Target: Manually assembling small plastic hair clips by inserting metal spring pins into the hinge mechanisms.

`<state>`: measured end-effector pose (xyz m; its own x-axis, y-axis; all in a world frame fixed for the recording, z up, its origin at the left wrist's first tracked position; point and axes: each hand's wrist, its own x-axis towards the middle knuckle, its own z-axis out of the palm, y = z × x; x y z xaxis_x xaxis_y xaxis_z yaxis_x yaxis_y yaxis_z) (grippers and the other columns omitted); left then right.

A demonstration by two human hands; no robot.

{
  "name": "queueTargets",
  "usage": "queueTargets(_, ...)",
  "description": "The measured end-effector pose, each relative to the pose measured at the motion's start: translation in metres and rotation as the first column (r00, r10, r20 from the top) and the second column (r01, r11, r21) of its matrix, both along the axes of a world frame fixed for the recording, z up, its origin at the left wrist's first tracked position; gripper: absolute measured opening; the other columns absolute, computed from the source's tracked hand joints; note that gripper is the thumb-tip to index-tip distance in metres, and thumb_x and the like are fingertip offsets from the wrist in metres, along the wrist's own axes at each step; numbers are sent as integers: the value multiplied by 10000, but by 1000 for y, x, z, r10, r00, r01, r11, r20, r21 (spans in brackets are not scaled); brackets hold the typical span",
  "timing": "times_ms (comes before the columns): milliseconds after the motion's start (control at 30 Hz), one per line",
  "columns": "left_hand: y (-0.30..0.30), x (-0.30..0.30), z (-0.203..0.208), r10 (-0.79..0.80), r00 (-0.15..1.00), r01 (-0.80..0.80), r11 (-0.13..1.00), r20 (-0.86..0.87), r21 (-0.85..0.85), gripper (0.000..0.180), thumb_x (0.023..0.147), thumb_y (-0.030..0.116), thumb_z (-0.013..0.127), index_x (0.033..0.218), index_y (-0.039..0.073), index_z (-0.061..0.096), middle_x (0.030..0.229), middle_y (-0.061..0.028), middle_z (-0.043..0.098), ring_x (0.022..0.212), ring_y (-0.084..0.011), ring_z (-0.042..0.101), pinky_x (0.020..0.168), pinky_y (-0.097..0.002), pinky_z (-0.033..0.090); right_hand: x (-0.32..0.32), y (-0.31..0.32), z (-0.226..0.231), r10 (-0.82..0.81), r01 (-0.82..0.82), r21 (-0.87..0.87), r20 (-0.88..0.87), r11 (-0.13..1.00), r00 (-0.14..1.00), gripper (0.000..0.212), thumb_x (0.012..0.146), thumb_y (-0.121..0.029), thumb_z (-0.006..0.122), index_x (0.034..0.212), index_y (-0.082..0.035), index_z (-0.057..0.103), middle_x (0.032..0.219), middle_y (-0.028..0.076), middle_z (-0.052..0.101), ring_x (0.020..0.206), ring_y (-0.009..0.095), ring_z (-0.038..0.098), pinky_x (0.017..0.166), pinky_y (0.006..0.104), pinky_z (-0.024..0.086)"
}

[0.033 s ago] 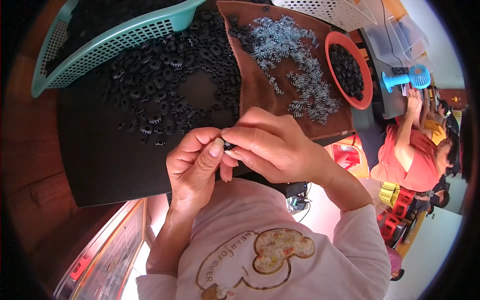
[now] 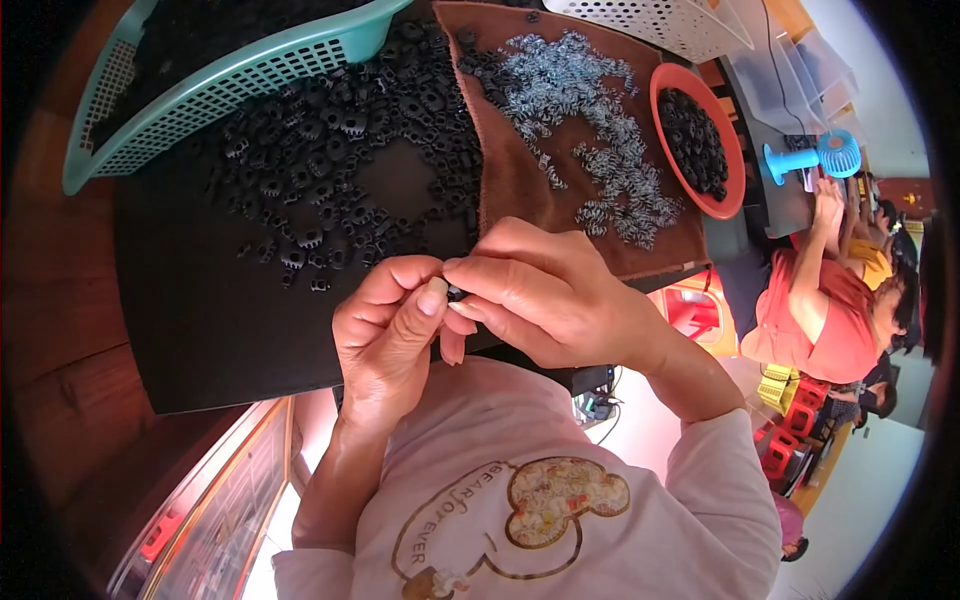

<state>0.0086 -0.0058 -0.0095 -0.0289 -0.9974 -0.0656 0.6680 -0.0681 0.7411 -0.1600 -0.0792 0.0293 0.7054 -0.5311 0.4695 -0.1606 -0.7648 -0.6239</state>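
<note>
Both hands meet over the table's near edge, around one small black plastic hair-clip piece (image 2: 455,293), mostly covered by my fingers. My left hand (image 2: 392,325) pinches it between thumb and forefinger. From the right, the thumb and fingertips of my right hand (image 2: 548,290) close on the same piece. Whether a spring sits in it is hidden. Beyond my hands, many loose black claw-clip halves (image 2: 310,238) with toothed edges are spread on the black tabletop (image 2: 230,340). Small silvery coil springs (image 2: 615,150) lie heaped on a brown cloth (image 2: 520,195) at the far right.
A green perforated basket (image 2: 235,95) full of black pieces stands far left. An orange-red bowl (image 2: 738,165) of black pieces sits right of the springs, near a white perforated basket (image 2: 650,25). Farther right are a blue fan (image 2: 838,154) and people seated at work (image 2: 825,320).
</note>
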Motion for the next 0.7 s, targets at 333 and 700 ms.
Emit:
queueTargets(333, 0, 1, 1, -39, 997, 39, 999, -61, 8, 219, 1000, 171, 530, 1083, -22, 589, 794, -124, 678, 573, -129, 575, 544, -258, 480, 7, -50, -13, -87, 86, 20, 106, 996, 990, 104, 858, 19, 628, 958, -8, 627, 749, 58, 530, 614, 158, 519, 545, 281, 405)
queueTargets(700, 0, 4, 0, -47, 998, 47, 999, -37, -6, 215, 995, 176, 545, 1073, -19, 591, 802, -114, 673, 587, -119, 576, 544, -247, 482, 45, -75, -7, -204, 90, -234, -528, 968, 824, 54, 780, -68, 611, 824, -44, 590, 868, 105, 580, 764, 324, 633, 615, 432, 522)
